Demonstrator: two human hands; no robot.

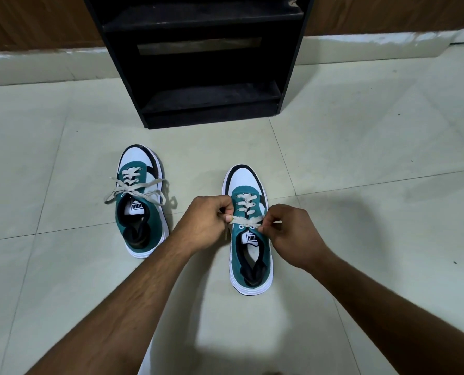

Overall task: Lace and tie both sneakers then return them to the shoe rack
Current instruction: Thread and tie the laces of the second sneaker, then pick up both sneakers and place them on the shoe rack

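Observation:
Two teal, white and black sneakers stand on the tiled floor, toes pointing away from me. The left sneaker has its beige lace tied in a loose bow with loops spread to both sides. The right sneaker is laced up the front, and its beige lace crosses above the tongue. My left hand pinches the lace end on the shoe's left side. My right hand pinches the other end on the shoe's right side. Both ends are pulled taut across the shoe.
A black shoe rack with open shelves stands on the floor just beyond the sneakers, against a brown wooden wall with a pale skirting. Pale floor tiles surround the shoes.

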